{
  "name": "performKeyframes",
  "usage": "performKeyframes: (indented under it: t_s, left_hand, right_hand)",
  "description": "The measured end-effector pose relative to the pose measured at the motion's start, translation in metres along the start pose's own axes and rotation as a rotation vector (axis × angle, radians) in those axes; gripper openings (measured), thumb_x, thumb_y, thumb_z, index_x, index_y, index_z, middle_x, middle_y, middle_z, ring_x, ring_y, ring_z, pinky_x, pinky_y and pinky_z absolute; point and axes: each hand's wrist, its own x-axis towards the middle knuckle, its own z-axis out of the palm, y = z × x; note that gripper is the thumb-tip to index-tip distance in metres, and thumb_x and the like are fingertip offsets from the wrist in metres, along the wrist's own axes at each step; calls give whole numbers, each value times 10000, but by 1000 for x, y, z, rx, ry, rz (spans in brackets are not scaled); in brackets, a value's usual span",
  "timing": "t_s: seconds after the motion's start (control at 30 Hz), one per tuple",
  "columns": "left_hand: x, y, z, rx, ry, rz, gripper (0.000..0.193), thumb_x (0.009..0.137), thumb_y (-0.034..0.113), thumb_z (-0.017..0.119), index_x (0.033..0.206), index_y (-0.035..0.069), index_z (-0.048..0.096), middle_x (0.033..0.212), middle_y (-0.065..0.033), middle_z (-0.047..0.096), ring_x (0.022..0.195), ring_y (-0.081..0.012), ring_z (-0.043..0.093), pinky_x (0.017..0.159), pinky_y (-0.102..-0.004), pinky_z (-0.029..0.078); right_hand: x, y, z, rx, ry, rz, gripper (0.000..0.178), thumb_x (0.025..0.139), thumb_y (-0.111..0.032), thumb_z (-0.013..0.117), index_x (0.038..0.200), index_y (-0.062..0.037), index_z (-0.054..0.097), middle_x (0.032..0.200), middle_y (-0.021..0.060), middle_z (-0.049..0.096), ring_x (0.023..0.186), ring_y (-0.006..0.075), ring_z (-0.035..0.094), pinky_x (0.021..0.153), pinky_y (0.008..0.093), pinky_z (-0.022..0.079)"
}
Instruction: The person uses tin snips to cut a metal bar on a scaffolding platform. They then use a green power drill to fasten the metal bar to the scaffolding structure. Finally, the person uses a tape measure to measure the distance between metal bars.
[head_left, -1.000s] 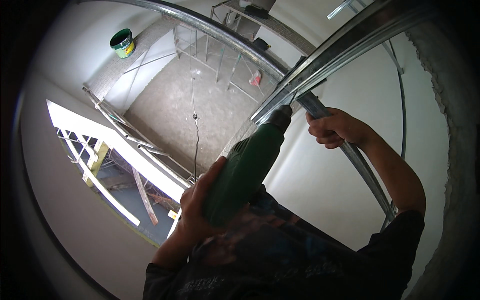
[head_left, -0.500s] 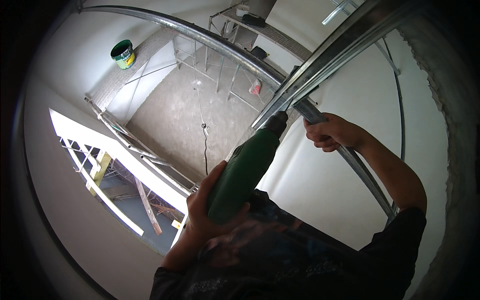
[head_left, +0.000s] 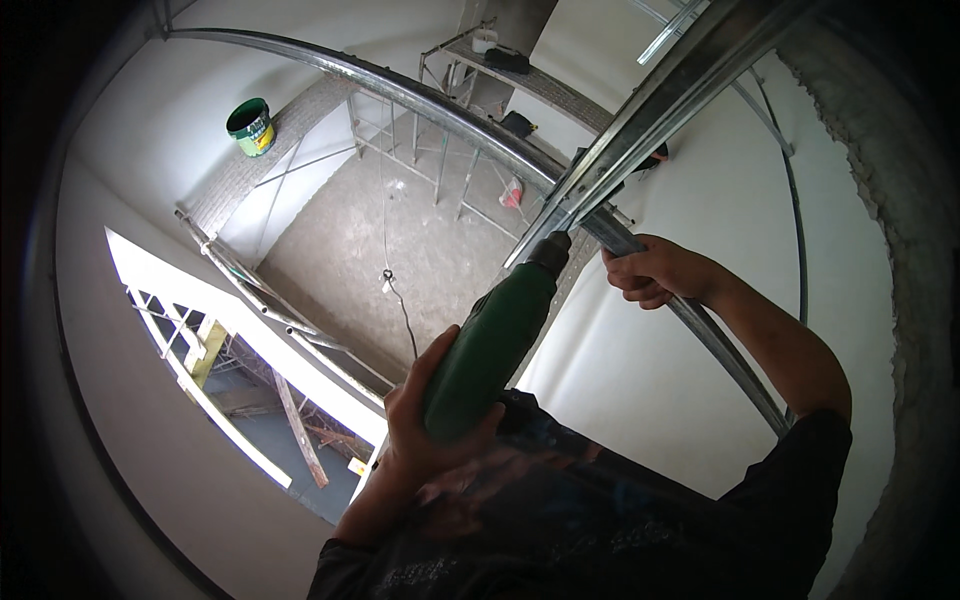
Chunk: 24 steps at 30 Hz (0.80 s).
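Note:
My left hand [head_left: 412, 415] is wrapped round the green body of a power drill [head_left: 490, 345], which points up and away to the right. The drill's dark chuck [head_left: 550, 252] is close to where two metal channels cross; the bit's tip is hard to make out. One is a wide, open-sided metal channel [head_left: 680, 125] coming down from the upper right. The other, a long metal channel [head_left: 440, 102], runs under it from the upper left. My right hand [head_left: 655, 272] is closed round this lower channel just past the crossing.
A green bucket [head_left: 251, 128] sits on a ledge at the far left. Scaffold frames [head_left: 400, 140] stand on the concrete floor [head_left: 340, 235] below, with a dark cable [head_left: 402, 305] nearby. A window opening [head_left: 240, 380] lies at left. Part of a dark shape [head_left: 652, 158] shows behind the crossing.
The view has shifted slightly, and the dark shape behind the crossing shows more. Both hands keep their grips, and the drill stays at the crossing.

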Motion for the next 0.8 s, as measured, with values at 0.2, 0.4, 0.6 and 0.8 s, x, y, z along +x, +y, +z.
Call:
performKeyframes:
  t_s: [0.2,0.4,0.6,0.8]
  left_hand:
    - [0,6,3,-33,13,-30,792,721,121,803,1408,-63,454,1222,-215,661,1100,-257,675,937,-359,541]
    - [7,7,12,-21,38,-65,784,723,116,804,1415,-23,463,1205,-189,671,1110,-249,666,954,-358,526]
    - [24,7,20,57,35,-34,790,733,122,819,1428,17,459,1148,-183,698,1062,-257,697,913,-351,548]
    - [24,2,11,76,38,38,798,721,133,837,1422,24,472,1118,-179,713,1023,-255,718,882,-346,565]
  right_hand:
    - [0,0,0,-8,12,2,226,975,-245,563,827,-167,411,611,-77,319,454,9,260,385,196,233]
    - [0,7,1,42,-3,12,178,960,-228,574,851,-160,450,611,-69,342,464,14,293,396,198,233]
    - [-2,9,-12,51,13,-27,181,958,-267,603,876,-163,480,637,-78,359,472,12,304,396,192,251]
    - [-7,0,-4,-21,21,-14,206,976,-277,598,868,-172,457,607,-88,314,458,6,266,392,189,235]
